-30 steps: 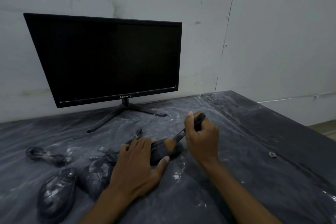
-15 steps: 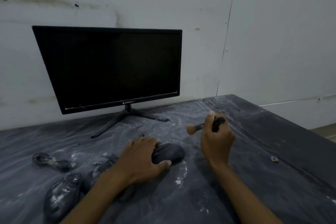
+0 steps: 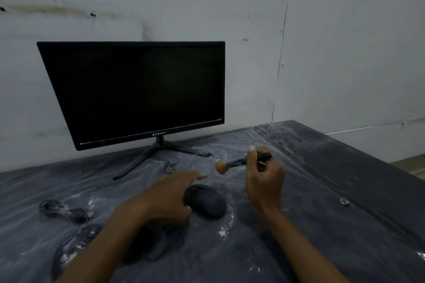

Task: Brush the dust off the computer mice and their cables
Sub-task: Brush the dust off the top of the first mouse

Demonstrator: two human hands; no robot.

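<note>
While the left hand rests on the near-left side of a black computer mouse, fingers extended forward and fairly straight, thumb against the mouse's side, the right hand holds a small brush above the table, well clear of the mouse. Brush handle dark, gripped in curled fingers with thumb up along it; rounded tan bristle head points left. Mouse sits on a dark table under a clear plastic sheet, streaked with white dust; a white speck patch lies just right of the mouse. A second mouse, dusty, lies at lower left, partly behind the left forearm; a dark shape beneath that forearm, too dim to name. A coiled black cable lies farther left. A black monitor, screen dark, stands on splayed legs at the back against a pale wall. A small bluish object lies at right, too small to identify. No containers visible.
</note>
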